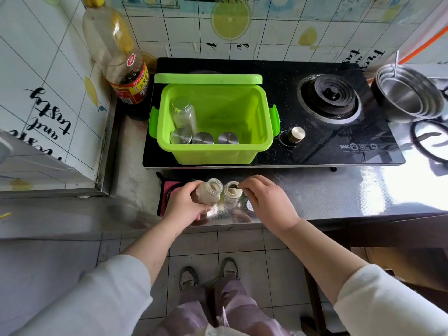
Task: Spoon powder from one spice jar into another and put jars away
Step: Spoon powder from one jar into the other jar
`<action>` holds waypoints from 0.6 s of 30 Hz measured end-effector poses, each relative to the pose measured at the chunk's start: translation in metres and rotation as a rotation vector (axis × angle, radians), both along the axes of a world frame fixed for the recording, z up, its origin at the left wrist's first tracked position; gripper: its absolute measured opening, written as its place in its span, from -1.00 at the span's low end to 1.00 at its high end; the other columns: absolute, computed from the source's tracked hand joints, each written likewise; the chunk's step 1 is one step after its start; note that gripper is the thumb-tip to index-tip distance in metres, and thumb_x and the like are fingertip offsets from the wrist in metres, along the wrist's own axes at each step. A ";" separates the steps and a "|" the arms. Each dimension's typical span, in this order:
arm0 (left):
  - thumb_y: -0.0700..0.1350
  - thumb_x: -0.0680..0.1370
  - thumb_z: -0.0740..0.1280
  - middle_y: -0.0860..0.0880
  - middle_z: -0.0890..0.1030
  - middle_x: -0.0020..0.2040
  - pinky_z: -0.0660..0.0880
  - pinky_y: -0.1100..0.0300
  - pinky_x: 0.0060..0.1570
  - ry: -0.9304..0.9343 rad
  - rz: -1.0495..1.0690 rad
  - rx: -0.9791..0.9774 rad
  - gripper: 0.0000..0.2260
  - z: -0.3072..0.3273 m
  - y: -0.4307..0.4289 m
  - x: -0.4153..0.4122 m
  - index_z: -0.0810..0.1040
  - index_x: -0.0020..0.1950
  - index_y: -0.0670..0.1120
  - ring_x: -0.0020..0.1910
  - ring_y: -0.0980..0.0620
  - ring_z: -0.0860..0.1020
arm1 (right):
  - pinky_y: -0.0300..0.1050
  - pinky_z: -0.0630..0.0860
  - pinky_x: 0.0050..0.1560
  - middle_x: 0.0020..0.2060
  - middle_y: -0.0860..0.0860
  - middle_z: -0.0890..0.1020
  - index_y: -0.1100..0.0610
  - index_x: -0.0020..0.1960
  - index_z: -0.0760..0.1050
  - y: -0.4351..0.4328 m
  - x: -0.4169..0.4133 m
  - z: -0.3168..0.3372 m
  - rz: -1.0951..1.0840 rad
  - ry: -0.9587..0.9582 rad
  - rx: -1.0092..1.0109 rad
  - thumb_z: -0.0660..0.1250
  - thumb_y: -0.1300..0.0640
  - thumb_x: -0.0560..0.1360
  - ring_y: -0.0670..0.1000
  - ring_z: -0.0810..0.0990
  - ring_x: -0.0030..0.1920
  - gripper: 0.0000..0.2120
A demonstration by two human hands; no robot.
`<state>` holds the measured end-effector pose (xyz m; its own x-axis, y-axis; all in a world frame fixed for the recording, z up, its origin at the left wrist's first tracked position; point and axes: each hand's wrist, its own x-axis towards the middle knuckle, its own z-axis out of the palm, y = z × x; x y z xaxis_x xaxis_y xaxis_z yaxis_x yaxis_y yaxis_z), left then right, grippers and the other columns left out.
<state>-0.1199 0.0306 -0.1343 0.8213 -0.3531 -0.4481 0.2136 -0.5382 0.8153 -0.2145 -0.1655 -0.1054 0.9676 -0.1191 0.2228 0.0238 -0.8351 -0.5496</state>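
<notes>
Jars: I count 2 open clear ones at the steel counter (315, 197) edge. My L hand (184, 204) grips the tilted jar (209, 192), powder inside; R hand (266, 200) pinches a small spoon (234, 187) at the mouth of the upright jar (231, 196). 4 metal-lidded jars (183, 112) sit in the green plastic bin (257, 132).

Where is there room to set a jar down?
The counter right of the right hand, before the stove, is bare. So is the green box's right half. Crowded: near the left hand, around the held jar and the second jar.
</notes>
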 end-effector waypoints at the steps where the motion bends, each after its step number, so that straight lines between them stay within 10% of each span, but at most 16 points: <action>1: -0.33 0.29 0.55 0.06 0.58 0.07 0.53 0.40 -0.32 -0.005 -0.005 -0.002 -0.43 0.000 0.000 0.000 0.54 0.24 0.02 -0.02 0.07 0.55 | 0.00 0.61 -0.25 -0.10 0.04 0.64 0.18 0.01 0.61 0.000 -0.001 -0.001 0.017 0.001 -0.022 0.29 0.26 0.51 0.09 0.64 -0.14 -0.85; 10: -0.33 0.26 0.55 0.00 0.58 0.06 0.64 -0.09 -0.27 0.014 0.017 -0.018 -0.41 -0.003 -0.001 -0.004 0.56 0.20 0.08 -0.09 -0.13 0.64 | -0.13 0.59 -0.17 -0.15 0.00 0.65 0.17 -0.03 0.62 -0.005 -0.009 0.008 -0.156 -0.088 0.147 0.35 0.30 0.50 -0.04 0.63 -0.18 -0.89; 16: -0.32 0.27 0.55 0.04 0.59 0.04 0.60 0.27 -0.35 -0.040 0.010 0.035 -0.43 0.000 -0.002 -0.004 0.55 0.21 0.07 -0.13 0.05 0.60 | -0.07 0.62 -0.14 -0.27 0.06 0.66 0.12 -0.10 0.58 -0.010 0.002 0.027 -0.688 0.005 0.931 0.35 0.29 0.51 0.01 0.66 -0.26 -0.90; 18: -0.33 0.25 0.55 0.06 0.60 0.04 0.64 0.11 -0.25 -0.035 0.024 0.025 -0.42 0.001 -0.003 -0.004 0.56 0.19 0.08 -0.05 0.03 0.60 | -0.11 0.63 -0.17 -0.27 0.07 0.64 0.18 -0.08 0.58 -0.009 0.004 0.033 -0.716 -0.008 1.115 0.35 0.30 0.52 0.01 0.65 -0.24 -0.93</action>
<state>-0.1236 0.0281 -0.1336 0.8445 -0.3223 -0.4278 0.1982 -0.5540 0.8086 -0.2104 -0.1750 -0.0722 0.6135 -0.7213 -0.3214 -0.2233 0.2319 -0.9468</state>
